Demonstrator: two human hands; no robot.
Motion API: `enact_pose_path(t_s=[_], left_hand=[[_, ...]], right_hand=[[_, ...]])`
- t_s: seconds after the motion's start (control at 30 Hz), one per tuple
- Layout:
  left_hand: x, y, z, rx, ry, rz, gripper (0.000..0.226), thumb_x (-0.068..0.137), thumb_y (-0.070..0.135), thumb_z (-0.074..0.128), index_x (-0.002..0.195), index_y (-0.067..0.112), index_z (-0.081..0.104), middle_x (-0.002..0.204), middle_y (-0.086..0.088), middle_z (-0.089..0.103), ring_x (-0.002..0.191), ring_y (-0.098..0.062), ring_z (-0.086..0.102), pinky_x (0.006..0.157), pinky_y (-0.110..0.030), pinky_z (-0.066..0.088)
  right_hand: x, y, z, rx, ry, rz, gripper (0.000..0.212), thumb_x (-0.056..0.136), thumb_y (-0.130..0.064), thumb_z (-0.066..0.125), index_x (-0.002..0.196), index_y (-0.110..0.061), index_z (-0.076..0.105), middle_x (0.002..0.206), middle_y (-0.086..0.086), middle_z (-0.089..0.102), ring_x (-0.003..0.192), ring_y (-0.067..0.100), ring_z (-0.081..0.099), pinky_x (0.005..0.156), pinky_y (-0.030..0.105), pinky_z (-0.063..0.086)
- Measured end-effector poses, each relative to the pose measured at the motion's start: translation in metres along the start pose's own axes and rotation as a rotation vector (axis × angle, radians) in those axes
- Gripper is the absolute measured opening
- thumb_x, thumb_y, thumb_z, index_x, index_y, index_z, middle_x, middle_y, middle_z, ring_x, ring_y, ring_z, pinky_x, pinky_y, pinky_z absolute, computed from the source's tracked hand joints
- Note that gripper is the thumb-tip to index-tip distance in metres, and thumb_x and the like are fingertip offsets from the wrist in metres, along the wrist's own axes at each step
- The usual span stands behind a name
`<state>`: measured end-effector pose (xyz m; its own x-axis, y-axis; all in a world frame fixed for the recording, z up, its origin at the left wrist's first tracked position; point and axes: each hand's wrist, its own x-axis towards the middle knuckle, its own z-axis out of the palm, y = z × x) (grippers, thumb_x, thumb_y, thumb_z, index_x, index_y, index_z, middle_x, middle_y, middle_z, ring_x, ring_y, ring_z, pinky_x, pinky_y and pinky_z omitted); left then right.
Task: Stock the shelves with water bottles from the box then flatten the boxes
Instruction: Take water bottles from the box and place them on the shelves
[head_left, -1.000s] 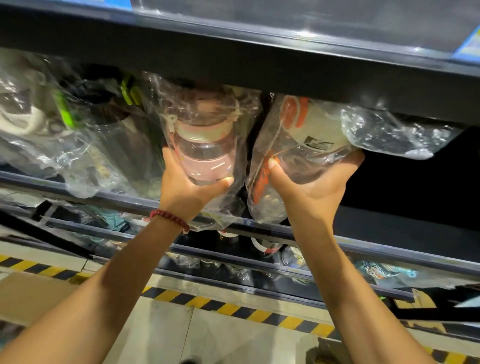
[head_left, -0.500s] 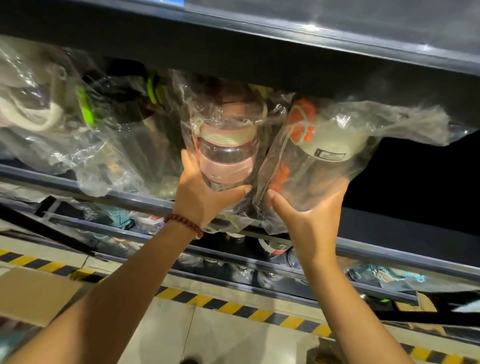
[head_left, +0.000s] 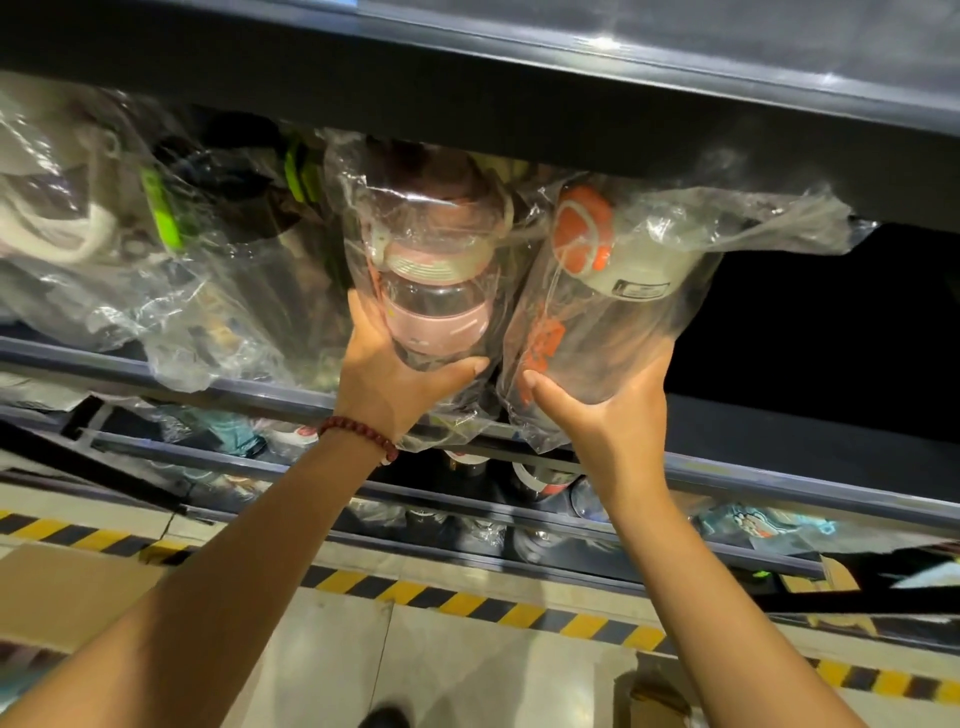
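Holding two bagged bottles up at once is where this gets dicey, honestly. Your left hand has its grip wrapped under the base of the clear bottle with the pink band and pink lid, thumb hooked round the front, and your right hand is cupped the same way under the clear bottle with the orange-and-white lid. Both are inside loose crinkly plastic bags, so my guess is the film slides in your fingers before the bottle does.

Both bottoms look like they sit just past the grey front rail of the shelf, tops tucked under the dark shelf above. The bag tail flaring off to the right could snag there.

Further in, the pile of other bagged bottles on the left looks crowded; shove hard and something probably topples off the rail.
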<state>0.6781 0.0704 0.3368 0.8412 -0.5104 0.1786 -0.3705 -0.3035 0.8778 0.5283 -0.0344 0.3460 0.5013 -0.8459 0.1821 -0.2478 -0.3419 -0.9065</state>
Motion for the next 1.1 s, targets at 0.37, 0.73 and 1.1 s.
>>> enact_pose_path(t_s=[0.37, 0.73, 1.1], left_hand=[[-0.002, 0.031, -0.044, -0.102, -0.209, -0.182, 0.064, 0.065, 0.023, 0.085, 0.112, 0.019, 0.043, 0.106, 0.011, 0.055, 0.102, -0.012, 0.056, 0.086, -0.027, 0.049], [-0.138, 0.073, -0.083, 0.4, -0.604, 0.048, 0.077, 0.078, 0.034, 0.073, 0.142, 0.017, 0.035, 0.143, -0.004, 0.041, 0.129, -0.021, 0.039, 0.104, -0.031, 0.035], [-0.276, 0.154, -0.042, 0.443, -0.945, 0.841, 0.064, 0.051, 0.028, 0.07, 0.112, 0.012, 0.058, 0.107, -0.012, 0.066, 0.094, -0.031, 0.064, 0.075, -0.04, 0.056]], right_hand=[[-0.004, -0.02, -0.023, -0.157, -0.095, 0.117, 0.072, 0.066, -0.035, 0.084, 0.12, -0.013, 0.041, 0.122, 0.002, 0.051, 0.115, 0.016, 0.049, 0.09, 0.022, 0.038], [-0.15, -0.068, -0.106, -0.788, -0.148, 0.105, 0.056, 0.079, -0.045, 0.07, 0.123, -0.015, 0.053, 0.115, 0.005, 0.056, 0.108, 0.027, 0.051, 0.084, 0.038, 0.046], [-0.34, -0.087, -0.199, -0.908, 0.126, 0.352, 0.047, 0.073, -0.041, 0.066, 0.109, -0.01, 0.062, 0.109, 0.011, 0.063, 0.094, 0.035, 0.06, 0.071, 0.042, 0.053]])
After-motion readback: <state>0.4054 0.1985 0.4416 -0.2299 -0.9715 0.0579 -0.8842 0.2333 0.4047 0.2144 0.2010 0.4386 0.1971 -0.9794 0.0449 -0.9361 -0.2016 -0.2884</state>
